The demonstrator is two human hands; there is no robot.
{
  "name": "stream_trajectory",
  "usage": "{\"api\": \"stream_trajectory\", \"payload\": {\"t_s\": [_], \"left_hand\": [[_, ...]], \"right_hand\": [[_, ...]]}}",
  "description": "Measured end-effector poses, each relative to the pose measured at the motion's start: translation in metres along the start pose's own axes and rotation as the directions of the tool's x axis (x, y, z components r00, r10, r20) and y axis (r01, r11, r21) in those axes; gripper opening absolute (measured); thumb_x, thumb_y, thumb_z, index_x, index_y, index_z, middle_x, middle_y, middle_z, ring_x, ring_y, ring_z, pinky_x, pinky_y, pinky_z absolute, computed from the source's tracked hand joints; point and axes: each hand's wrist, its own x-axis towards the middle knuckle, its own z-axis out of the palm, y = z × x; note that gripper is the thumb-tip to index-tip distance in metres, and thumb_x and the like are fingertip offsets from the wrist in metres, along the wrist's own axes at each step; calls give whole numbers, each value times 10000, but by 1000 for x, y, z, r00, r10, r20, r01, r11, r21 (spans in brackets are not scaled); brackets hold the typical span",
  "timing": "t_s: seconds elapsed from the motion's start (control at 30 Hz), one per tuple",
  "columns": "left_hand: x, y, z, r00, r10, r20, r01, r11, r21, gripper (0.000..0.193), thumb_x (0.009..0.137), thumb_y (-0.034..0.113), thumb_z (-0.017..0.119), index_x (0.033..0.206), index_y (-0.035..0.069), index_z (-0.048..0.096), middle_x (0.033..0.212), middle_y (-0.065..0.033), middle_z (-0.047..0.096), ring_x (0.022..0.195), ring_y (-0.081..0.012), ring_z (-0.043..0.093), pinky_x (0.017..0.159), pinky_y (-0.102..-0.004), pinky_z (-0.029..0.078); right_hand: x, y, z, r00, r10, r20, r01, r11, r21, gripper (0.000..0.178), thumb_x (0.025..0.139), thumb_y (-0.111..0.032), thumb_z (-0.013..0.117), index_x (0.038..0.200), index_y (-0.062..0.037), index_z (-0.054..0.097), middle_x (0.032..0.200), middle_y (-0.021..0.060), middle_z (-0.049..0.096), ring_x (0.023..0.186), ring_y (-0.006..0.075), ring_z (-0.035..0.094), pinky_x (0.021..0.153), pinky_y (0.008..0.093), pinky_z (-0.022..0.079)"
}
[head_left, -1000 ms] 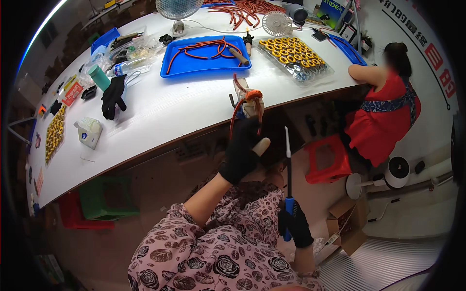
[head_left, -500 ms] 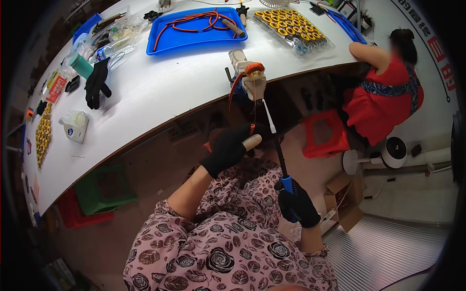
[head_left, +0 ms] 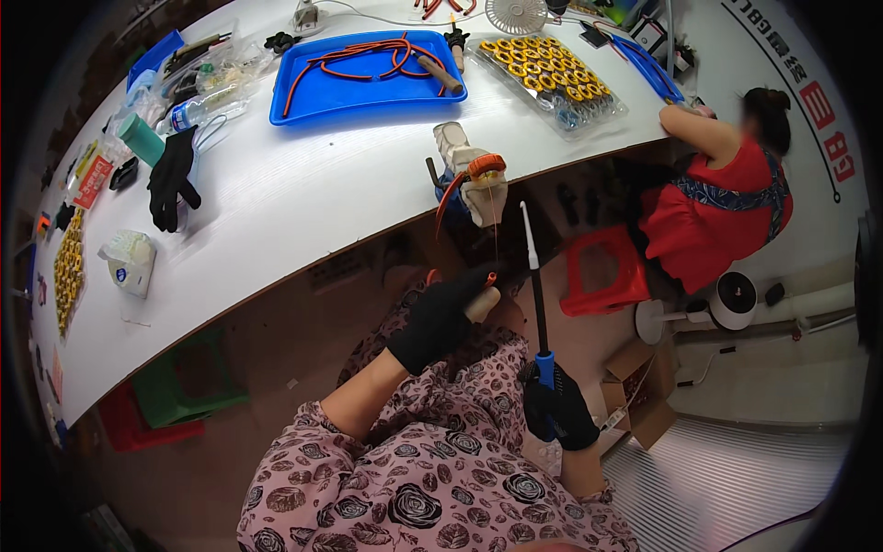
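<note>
So, black knit gloves on both. Left hand [head_left: 440,317] closed round a pale stubby roll [head_left: 483,303] just below the table [head_left: 303,198] edge; right hand [head_left: 559,411] fisted on a blue-handled rod [head_left: 535,294], thin, white-tipped. Thread from the clamp [head_left: 478,184] barely visible.

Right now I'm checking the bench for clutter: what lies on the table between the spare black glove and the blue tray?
In the head view, only bare white tabletop lies directly between the black glove and the blue tray; a clear plastic bottle sits just above that line.
</note>
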Motion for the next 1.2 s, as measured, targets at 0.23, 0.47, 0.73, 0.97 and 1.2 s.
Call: {"api": "stream_trajectory", "payload": {"t_s": [0.23, 0.47, 0.73, 0.97, 1.2], "left_hand": [[3, 18, -10, 908, -234, 349, 222, 972, 75, 248, 863, 222, 576, 1059, 70, 578, 847, -146, 609, 730, -264, 610, 655, -337, 461], [0, -7, -16, 951, -4, 310, -34, 993, 115, 309, 893, 198, 515, 1180, 85, 535, 939, -117, 626, 818, -211, 622, 730, -313, 473], [1, -8, 4, 962, -17, 271, 164, 832, -530, 355, 918, 223, 516, 1218, 34, 511, 971, -37, 615, 826, -97, 569, 726, -252, 464], [-3, 13, 13, 969, -138, 204, 199, 928, -315, 285, 896, 248, 544, 1087, 38, 572, 817, -41, 634, 716, -98, 584, 645, -256, 465], [-10, 17, 23, 995, -60, 84, 77, 973, -218, 237, 890, 253, 546, 1004, 49, 584, 741, -64, 617, 651, -130, 591, 606, -270, 459]], "right_hand": [[62, -49, 31, 969, -226, -103, 192, 945, -264, 243, 817, -126, 606, 1034, -34, 549, 610, -4, 521, 456, 71, 491, 406, 213, 366], [85, -71, 41, 991, -128, -26, 122, 979, -161, 227, 814, -112, 592, 1017, -15, 565, 605, 11, 534, 456, 67, 492, 408, 213, 375], [32, -45, 22, 995, -2, -99, -42, 898, -438, 367, 811, -197, 637, 1124, -43, 523, 566, 18, 533, 428, 88, 490, 402, 238, 383], [-33, -18, -17, 940, -273, -203, -48, 484, -874, 380, 805, -280, 645, 1101, -73, 525, 584, 110, 566, 502, 206, 598, 476, 311, 448], [-61, -16, -18, 877, -463, -131, -42, 197, -979, 286, 824, -230, 606, 1070, -99, 545, 649, 117, 602, 527, 280, 601, 480, 360, 465]]}}
